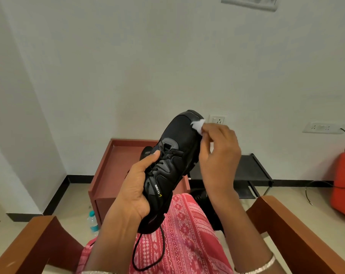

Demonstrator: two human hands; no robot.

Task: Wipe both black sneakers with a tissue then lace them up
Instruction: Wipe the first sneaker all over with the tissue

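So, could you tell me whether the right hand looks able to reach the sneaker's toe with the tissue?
Probably yes: the right hand pinches the tissue against the toe edge of the sneaker, which the left hand holds up; nothing lies between.

Head camera looks forward-down, close on sneaker (179, 135).

Left hand (136, 186) grips sneaker (177, 143); right hand (219, 153) (raised) seemingly pinches tissue (197, 125).
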